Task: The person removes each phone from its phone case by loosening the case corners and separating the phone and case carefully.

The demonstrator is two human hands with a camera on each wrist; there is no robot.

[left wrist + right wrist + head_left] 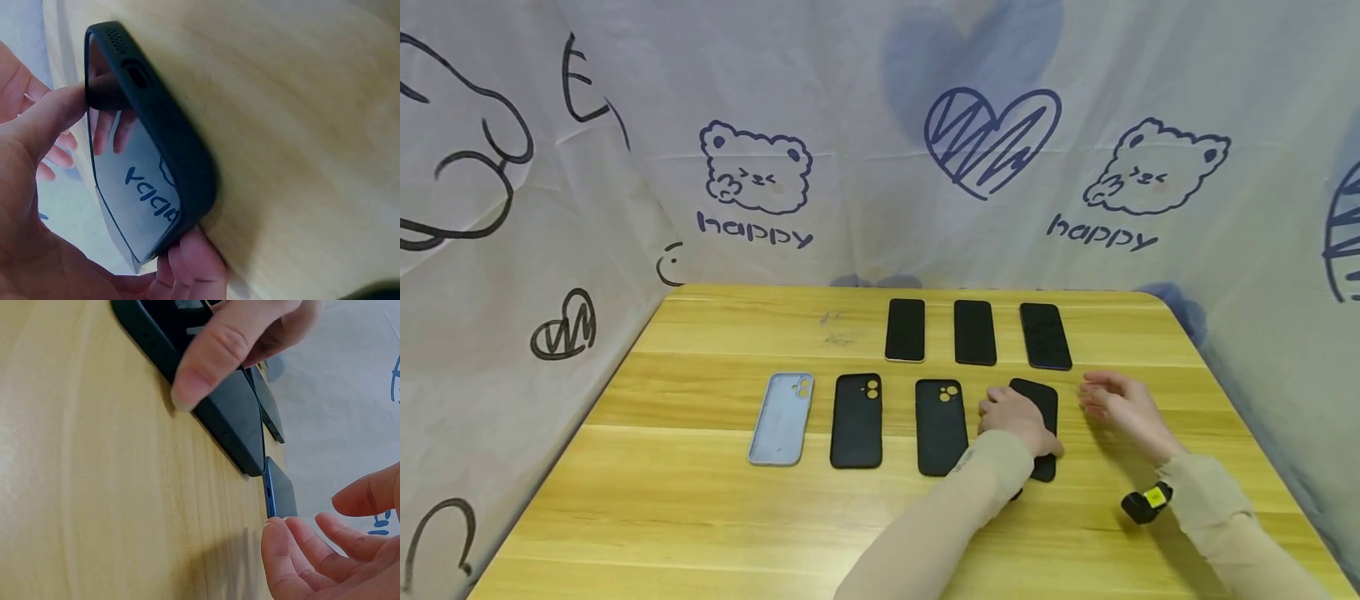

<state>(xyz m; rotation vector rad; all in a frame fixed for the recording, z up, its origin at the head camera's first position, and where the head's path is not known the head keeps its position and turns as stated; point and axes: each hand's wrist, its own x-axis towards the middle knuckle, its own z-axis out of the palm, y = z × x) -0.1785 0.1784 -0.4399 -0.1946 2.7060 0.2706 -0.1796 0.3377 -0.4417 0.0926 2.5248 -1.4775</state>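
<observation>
In the head view my left hand [1017, 417] grips a black phone [1037, 395] from above at the right end of the front row. The left wrist view shows this phone's glossy screen [134, 181] inside a dark case [164, 128], thumb on one long side and fingers on the other. Along the phone's lower-left edge runs a pale strip; whether the phone sits fully in the case I cannot tell. My right hand [1123, 410] hovers just right of it, fingers loosely bent and holding nothing. The right wrist view also shows the right hand [331, 550] apart from the case.
Three dark phones, left [906, 330], middle [975, 332] and right [1046, 336], form the back row. A light blue case [780, 421], a black case [856, 422] and a dark green-black case [938, 421] lie left of my left hand. Patterned cloth [865, 167] hangs behind the wooden table [700, 517].
</observation>
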